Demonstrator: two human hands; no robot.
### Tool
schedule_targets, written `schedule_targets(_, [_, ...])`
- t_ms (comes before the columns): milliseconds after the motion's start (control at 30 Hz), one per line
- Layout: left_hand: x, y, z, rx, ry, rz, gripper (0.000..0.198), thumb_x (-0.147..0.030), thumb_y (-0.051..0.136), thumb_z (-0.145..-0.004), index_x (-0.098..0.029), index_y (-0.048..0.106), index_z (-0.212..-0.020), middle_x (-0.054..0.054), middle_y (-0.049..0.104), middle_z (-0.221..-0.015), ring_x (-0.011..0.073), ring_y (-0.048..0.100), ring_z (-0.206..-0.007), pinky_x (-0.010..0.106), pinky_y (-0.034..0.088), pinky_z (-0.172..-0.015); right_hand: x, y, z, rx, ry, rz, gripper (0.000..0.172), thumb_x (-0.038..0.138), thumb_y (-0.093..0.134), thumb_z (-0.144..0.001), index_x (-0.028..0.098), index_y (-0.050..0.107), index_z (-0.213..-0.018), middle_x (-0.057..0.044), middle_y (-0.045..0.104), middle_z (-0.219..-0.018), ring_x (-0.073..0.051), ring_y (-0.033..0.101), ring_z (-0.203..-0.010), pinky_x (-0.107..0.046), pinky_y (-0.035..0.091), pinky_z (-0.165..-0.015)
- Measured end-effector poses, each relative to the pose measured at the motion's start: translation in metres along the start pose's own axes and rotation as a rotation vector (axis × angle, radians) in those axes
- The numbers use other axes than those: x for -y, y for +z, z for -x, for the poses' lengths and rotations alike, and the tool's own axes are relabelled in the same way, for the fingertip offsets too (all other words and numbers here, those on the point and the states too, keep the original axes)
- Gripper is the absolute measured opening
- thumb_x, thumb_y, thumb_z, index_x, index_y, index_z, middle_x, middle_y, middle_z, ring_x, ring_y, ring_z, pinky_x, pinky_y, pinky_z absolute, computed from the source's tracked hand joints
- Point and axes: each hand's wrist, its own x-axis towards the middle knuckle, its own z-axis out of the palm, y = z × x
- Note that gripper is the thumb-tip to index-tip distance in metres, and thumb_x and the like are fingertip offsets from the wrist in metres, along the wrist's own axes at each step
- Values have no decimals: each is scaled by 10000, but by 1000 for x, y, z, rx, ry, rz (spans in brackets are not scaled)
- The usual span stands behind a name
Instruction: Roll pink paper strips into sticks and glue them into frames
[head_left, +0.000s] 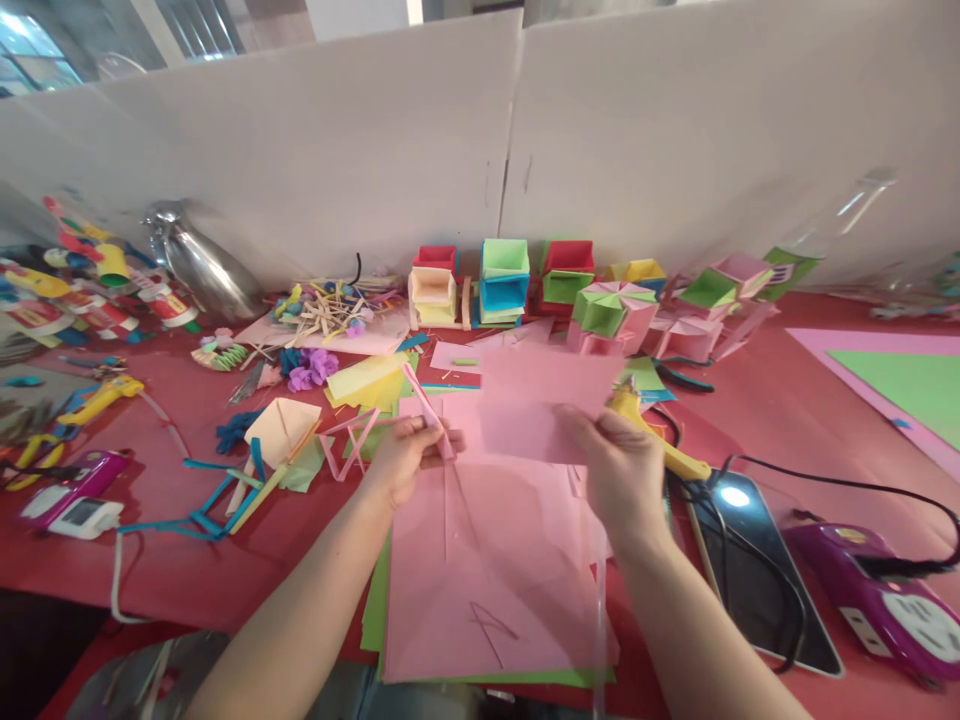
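While left hand (405, 457) pinches pink strip (424, 395), right hand (628, 475) pink sheet (532, 405), over paper stack (487, 590) at near edge, glue gun (673, 452) crowds right; paper boxes (504, 292) line far side; red tabletop (757, 415) shows farther right.

A pale partition (337, 150) of two panels runs along the back, with a shiny metal jug (206, 265) near its left part and a clear bottle (844, 215) near its right. Brightly coloured figures (112, 305) crowd the far left – red, white, yellow and blue – and a yellow glue gun (101, 398) lies in front of them. At the right, a purple power strip (885, 605) sits beside a flat black device (761, 575) – its glossy top reflects a bright light, and dark cable crosses it.
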Motion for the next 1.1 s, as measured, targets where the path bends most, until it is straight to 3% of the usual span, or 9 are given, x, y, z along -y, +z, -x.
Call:
schedule_targets(133, [-2,1,3,35,60,-37,206,-277,593,-742,-136,560,-889,69,687,-763,173,650,-673,293,485,-633,-8,-19,-21,70,109,92,318,411,608,-704,148,628,-881,-64,636,-733,-171,578,-619,-315,485,-552])
schedule_targets(267, [1,7,10,256,50,0,236,-278,572,-780,-163,537,-983,25,653,-733,144,621,-653,281,469,-637,-11,-23,-27,36,-73,395,514,359,626,-668,156,532,-1132,-163,545,-1127,-302,507,-1025,-442,455,-779])
schedule_targets(333, [4,10,14,398,3,58,214,-258,544,-800,-164,537,-993,6,617,-688,128,598,-609,267,460,-613,-7,-15,-20,80,-112,397,477,365,596,-714,177,528,-1146,-152,501,-1205,-294,467,-1087,-442,429,-835])
schedule_targets(433, [9,14,19,591,-96,67,229,-243,517,-812,-156,532,-1023,-1,581,-635,122,583,-540,246,442,-560,-1,2,-5,352,-60,264,357,405,542,-779,192,563,-1064,-77,627,-945,-191,588,-822,-338,484,-705])
schedule_targets(533, [12,18,24,717,-201,-9,265,-303,514,-823,-150,516,-1040,13,588,-651,128,591,-534,252,448,-561,-1,17,8,605,122,-80,323,400,533,-795,168,527,-1020,-21,596,-772,-124,552,-633,-257,448,-564])
schedule_targets(600, [14,21,25,696,-178,-71,323,-377,555,-802,-151,501,-1027,17,591,-683,126,593,-563,256,460,-581,-4,23,12,569,180,-150,253,376,570,-768,170,525,-907,21,537,-671,-103,505,-559,-231,399,-501])
schedule_targets(733, [16,26,26,458,-53,-164,361,-433,646,-720,-141,504,-878,19,597,-679,129,599,-602,278,491,-627,-9,24,12,425,183,-71,206,345,634,-705,177,530,-762,51,485,-601,-97,472,-557,-229,378,-522])
schedule_targets(867, [15,27,25,456,-116,-163,365,-485,564,-764,-132,533,-850,57,633,-734,156,631,-634,324,507,-660,-8,21,9,455,216,-181,313,354,622,-715,165,559,-956,22,564,-692,-112,518,-632,-246,409,-591])
schedule_targets(1100, [15,26,22,344,-2,-212,338,-426,649,-713,-144,533,-859,42,636,-756,133,616,-598,286,496,-626,-4,22,12,483,228,-142,189,347,603,-727,167,552,-751,41,542,-617,-94,494,-564,-229,397,-544])
